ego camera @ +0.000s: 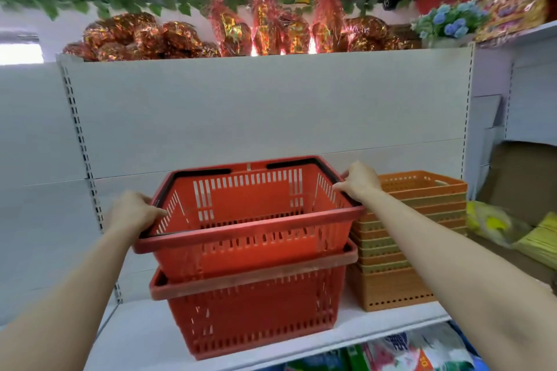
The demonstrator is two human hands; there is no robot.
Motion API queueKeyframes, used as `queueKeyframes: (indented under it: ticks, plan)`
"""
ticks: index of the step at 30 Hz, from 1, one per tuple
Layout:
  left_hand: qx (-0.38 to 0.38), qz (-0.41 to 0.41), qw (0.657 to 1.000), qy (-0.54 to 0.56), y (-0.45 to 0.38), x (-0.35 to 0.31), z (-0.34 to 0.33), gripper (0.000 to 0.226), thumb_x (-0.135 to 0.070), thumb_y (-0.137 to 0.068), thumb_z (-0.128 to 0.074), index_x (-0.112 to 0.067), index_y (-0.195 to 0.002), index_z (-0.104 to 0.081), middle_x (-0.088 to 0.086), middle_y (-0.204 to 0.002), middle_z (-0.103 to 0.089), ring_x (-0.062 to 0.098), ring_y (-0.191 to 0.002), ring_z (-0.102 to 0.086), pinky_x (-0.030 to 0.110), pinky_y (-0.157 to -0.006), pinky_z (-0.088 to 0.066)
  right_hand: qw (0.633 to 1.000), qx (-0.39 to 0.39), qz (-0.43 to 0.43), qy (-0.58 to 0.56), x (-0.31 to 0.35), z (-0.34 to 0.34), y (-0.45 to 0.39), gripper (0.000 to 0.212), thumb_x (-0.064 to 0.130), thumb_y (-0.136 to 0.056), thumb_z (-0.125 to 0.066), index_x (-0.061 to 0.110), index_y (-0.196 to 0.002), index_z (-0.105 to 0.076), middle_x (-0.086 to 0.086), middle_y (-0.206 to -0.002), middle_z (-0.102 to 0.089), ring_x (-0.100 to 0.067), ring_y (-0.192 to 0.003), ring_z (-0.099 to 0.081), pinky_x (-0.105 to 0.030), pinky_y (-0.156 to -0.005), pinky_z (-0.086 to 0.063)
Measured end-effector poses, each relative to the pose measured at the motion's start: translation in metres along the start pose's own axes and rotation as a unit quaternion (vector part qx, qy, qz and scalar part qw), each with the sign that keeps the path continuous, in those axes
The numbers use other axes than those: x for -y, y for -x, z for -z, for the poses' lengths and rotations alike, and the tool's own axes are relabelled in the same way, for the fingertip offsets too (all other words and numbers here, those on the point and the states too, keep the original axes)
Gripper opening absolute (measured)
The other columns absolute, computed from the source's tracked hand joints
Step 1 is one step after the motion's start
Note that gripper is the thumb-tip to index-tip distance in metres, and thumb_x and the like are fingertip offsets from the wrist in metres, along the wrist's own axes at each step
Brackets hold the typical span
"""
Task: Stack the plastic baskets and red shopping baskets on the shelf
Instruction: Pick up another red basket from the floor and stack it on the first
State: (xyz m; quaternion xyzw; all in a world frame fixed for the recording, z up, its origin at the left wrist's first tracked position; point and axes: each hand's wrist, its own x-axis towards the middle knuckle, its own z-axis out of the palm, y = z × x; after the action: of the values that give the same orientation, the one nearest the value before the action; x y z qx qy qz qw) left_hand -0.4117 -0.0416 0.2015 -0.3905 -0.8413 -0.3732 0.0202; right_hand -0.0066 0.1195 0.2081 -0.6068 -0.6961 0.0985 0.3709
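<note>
A red shopping basket (250, 253) with black handles folded on its rim sits partly nested in a second red shopping basket (256, 313), which stands on the white shelf (144, 337). The upper basket is tilted, not fully sunk in. My left hand (132, 214) grips its left rim and my right hand (360, 181) grips its right rim. Right beside them stands a stack of several orange and green plastic baskets (404, 238).
The white slotted back panel (256, 111) rises behind the baskets. Foil-wrapped red and gold goods (211, 36) and blue flowers (450, 21) lie on top of the unit. Yellow packets (512, 232) and a cardboard box (527, 175) fill the right bay. Packaged goods (407, 349) sit below the shelf.
</note>
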Motion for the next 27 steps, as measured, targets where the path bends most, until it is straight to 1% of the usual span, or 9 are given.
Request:
queueKeyframes:
  ticks: [3, 6, 9, 13, 16, 18, 20, 23, 27]
  plan:
    - [0.000, 0.004, 0.999, -0.042, -0.004, 0.005, -0.009, 0.015, -0.028, -0.073, -0.082, -0.014, -0.075, -0.076, 0.005, -0.067, -0.069, 0.025, -0.069, -0.063, 0.030, -0.066, -0.050, 0.999, 0.036, -0.001, 0.015, -0.006, -0.010, 0.000, 0.024, 0.029, -0.074, -0.081, 0.009, -0.085, -0.077, -0.011, -0.084, -0.075, -0.026, -0.085, -0.069, -0.032, -0.076, -0.054]
    - [0.013, 0.013, 0.997, -0.073, -0.003, 0.019, -0.024, 0.018, -0.032, -0.074, -0.082, -0.015, -0.074, -0.076, 0.002, -0.066, -0.067, 0.021, -0.063, -0.058, 0.027, -0.057, -0.042, 0.998, 0.062, 0.004, 0.015, -0.014, -0.025, 0.007, 0.017, 0.013, -0.077, -0.073, 0.004, -0.091, -0.077, -0.014, -0.092, -0.074, -0.029, -0.093, -0.068, -0.034, -0.081, -0.053]
    - [0.032, 0.027, 0.998, -0.057, 0.002, 0.043, -0.044, 0.023, -0.036, -0.074, -0.081, -0.016, -0.085, -0.079, 0.004, -0.076, -0.071, 0.025, -0.074, -0.062, 0.031, -0.072, -0.051, 0.996, 0.085, 0.000, 0.016, -0.025, -0.042, 0.017, 0.018, 0.008, -0.077, -0.068, 0.003, -0.092, -0.076, -0.015, -0.095, -0.074, -0.030, -0.094, -0.067, -0.036, -0.082, -0.054]
    - [0.083, 0.026, 0.986, 0.145, 0.034, 0.059, -0.058, 0.034, -0.038, -0.092, -0.067, -0.010, -0.109, -0.075, 0.011, -0.100, -0.073, 0.021, -0.082, -0.060, 0.030, -0.078, -0.041, 0.991, 0.110, -0.048, -0.055, -0.048, -0.059, 0.037, 0.033, 0.015, -0.085, -0.068, 0.005, -0.117, -0.069, -0.013, -0.119, -0.068, -0.028, -0.110, -0.063, -0.033, -0.091, -0.048]
    - [0.084, 0.003, 0.951, 0.297, 0.070, 0.067, -0.057, 0.044, -0.049, -0.094, -0.059, -0.018, -0.123, -0.069, 0.007, -0.125, -0.068, 0.022, -0.112, -0.062, 0.032, -0.092, -0.042, 0.989, 0.050, -0.020, -0.135, -0.058, -0.066, 0.067, 0.045, 0.030, -0.095, -0.058, 0.007, -0.134, -0.056, -0.010, -0.135, -0.059, -0.027, -0.126, -0.053, -0.032, -0.101, -0.039]
    - [0.006, -0.038, 0.962, 0.271, 0.101, 0.079, -0.067, 0.058, -0.045, -0.096, -0.058, -0.016, -0.145, -0.050, 0.003, -0.146, -0.052, 0.021, -0.132, -0.049, 0.032, -0.105, -0.035, 0.986, -0.034, 0.047, -0.154, -0.065, -0.078, 0.096, 0.052, 0.040, -0.097, -0.051, 0.007, -0.138, -0.052, -0.010, -0.140, -0.054, -0.025, -0.131, -0.048, -0.033, -0.107, -0.035]
    - [-0.048, -0.122, 0.976, 0.172, 0.124, 0.086, -0.082, 0.074, -0.047, -0.090, -0.064, -0.017, -0.152, -0.038, 0.001, -0.155, -0.040, 0.021, -0.141, -0.037, 0.038, -0.114, -0.030, 0.980, -0.073, 0.129, -0.132, -0.073, -0.092, 0.121, 0.063, 0.051, -0.096, -0.045, 0.009, -0.142, -0.046, -0.007, -0.148, -0.044, -0.022, -0.139, -0.037, -0.036, -0.114, -0.031]
    - [-0.072, -0.180, 0.974, 0.114, 0.130, 0.093, -0.101, 0.084, -0.048, -0.078, -0.067, -0.015, -0.150, -0.038, 0.005, -0.156, -0.029, 0.023, -0.146, -0.026, 0.037, -0.116, -0.021, 0.976, -0.084, 0.191, -0.067, -0.089, -0.114, 0.133, 0.077, 0.063, -0.093, -0.034, 0.010, -0.149, -0.032, -0.006, -0.155, -0.028, -0.021, -0.146, -0.020, -0.039, -0.117, -0.025]
    - [-0.079, -0.178, 0.976, 0.098, 0.124, 0.086, -0.105, 0.084, -0.053, -0.078, -0.063, -0.013, -0.147, -0.041, 0.007, -0.152, -0.030, 0.026, -0.144, -0.027, 0.039, -0.116, -0.023, 0.974, -0.091, 0.192, -0.074, -0.090, -0.116, 0.122, 0.082, 0.068, -0.092, -0.030, 0.008, -0.148, -0.031, -0.010, -0.153, -0.028, -0.025, -0.144, -0.024, -0.041, -0.115, -0.029]
